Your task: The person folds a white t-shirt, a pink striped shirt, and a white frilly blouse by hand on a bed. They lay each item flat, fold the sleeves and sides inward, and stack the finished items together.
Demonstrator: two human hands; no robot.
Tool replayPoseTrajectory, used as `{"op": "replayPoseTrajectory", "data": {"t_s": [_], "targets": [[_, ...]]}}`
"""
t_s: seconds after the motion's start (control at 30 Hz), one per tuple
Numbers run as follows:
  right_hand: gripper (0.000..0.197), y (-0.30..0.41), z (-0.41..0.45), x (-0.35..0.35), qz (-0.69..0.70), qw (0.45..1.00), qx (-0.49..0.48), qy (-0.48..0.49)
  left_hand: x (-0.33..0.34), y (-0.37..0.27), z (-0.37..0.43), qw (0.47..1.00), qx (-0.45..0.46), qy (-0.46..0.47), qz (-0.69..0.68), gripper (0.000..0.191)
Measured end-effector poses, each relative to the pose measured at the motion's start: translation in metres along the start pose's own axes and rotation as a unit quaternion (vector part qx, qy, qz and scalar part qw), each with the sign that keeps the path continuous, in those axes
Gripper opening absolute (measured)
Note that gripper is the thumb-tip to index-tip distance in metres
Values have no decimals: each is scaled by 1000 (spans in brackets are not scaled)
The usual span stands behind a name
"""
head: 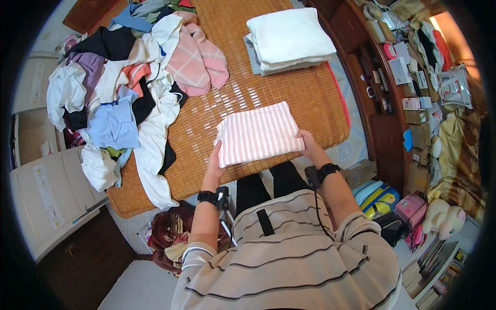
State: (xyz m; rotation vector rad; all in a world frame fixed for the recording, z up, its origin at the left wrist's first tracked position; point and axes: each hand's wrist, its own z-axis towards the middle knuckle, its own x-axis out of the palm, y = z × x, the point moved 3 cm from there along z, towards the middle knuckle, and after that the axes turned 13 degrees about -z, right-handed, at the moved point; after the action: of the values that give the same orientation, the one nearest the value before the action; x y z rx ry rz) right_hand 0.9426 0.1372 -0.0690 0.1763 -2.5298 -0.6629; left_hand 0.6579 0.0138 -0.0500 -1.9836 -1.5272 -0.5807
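A folded pink-and-white striped cloth item (259,133) lies flat between my hands, over the near edge of the bamboo mat (201,151) on the bed. My left hand (215,159) grips its left edge, thumb on top. At the right edge, my right hand (308,142) holds the near corner. The fingers of both hands are partly hidden beneath the cloth. Farther back on the right sits a stack of folded white and grey cloth (290,37). To the left spreads a loose heap of clothes, including a pink checked garment (190,58) and a light blue one (114,122).
White trousers (151,166) hang over the mat's near edge. A wooden cabinet (387,143) crowded with boxes runs along the right. Pale drawers (50,193) stand at the left, one pulled out. A dark red blanket (170,228) lies low by my left side.
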Motion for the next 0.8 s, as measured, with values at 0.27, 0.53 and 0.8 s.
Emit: {"op": "replayPoseTrajectory", "data": {"t_s": [0.27, 0.53, 0.8], "targets": [[57, 110, -5, -52, 34, 996, -84, 15, 89, 22, 46, 994, -21, 51, 100, 51], [62, 279, 9, -66, -74, 982, -170, 24, 228, 14, 99, 974, 85, 85, 191, 53], [51, 382, 72, -114, -144, 961, -236, -6, 304, -19, 206, 946, 214, 120, 212, 35]]}}
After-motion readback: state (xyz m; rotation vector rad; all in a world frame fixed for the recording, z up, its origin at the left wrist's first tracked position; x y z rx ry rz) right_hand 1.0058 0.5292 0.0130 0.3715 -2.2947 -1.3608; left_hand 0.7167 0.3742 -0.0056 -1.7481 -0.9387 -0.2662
